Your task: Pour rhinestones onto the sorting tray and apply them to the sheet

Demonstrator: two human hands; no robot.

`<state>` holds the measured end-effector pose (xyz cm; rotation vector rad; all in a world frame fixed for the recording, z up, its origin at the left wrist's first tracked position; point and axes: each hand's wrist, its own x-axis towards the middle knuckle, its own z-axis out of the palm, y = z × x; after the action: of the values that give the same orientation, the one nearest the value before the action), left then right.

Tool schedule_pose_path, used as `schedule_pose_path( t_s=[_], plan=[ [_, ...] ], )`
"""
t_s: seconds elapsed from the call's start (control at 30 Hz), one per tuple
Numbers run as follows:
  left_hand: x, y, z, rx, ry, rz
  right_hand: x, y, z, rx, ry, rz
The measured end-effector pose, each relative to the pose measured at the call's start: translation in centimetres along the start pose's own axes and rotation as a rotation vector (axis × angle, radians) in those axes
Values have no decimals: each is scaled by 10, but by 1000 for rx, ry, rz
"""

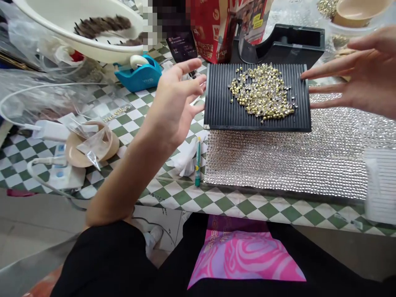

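A black ridged tray (pixel 216 99) carries a loose heap of small gold-backed rhinestones (pixel 262 93). My left hand (pixel 176 101) is at its left edge, fingertips pressed against the side. On the opposite edge, my right hand (pixel 355 76) has its fingers stretched out and touching the tray, which is held between both hands. Beneath and in front of the tray lies a sheet of silvery rhinestone rows (pixel 284 165), shaded near the tray. A green pen (pixel 198 163) rests along the sheet's left side, beside crumpled white tissue (pixel 184 161).
Behind the tray stand a black tape dispenser (pixel 291 41) and a red bag (pixel 213 33). At left are a blue tape dispenser (pixel 139 74), a white basin (pixel 93 41), a beige bowl (pixel 113 146) and a power strip (pixel 66 175). A white ribbed pad (pixel 382 185) sits at right.
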<state>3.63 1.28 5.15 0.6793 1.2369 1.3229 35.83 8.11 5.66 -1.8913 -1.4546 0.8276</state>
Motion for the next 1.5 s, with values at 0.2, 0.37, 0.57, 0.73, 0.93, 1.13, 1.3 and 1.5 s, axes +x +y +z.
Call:
schedule_pose_path(
  t_s=[0.2,0.37,0.57,0.73,0.93,1.13,1.3,1.5],
  plan=[
    [-26,-21,1,38,-39,-51,-54,12,2,142,-119,139],
    [-41,-38,-4,78,-122,-7,-84,13,0,486,-362,160],
    [-79,-58,-13,131,-190,68,-118,45,-9,583,-321,257],
    [-113,-71,-22,124,-164,-17,-153,61,-14,481,-284,345],
    [-137,-83,-34,100,-171,-62,-188,75,-9,487,-244,422],
    [-156,-92,-42,84,-160,-126,-214,83,-2,503,-278,468],
    [-164,-96,-43,90,-127,-156,-229,88,-1,504,-272,415],
    [-170,-98,-48,74,-112,-168,-243,93,-1,500,-280,338]
  ],
)
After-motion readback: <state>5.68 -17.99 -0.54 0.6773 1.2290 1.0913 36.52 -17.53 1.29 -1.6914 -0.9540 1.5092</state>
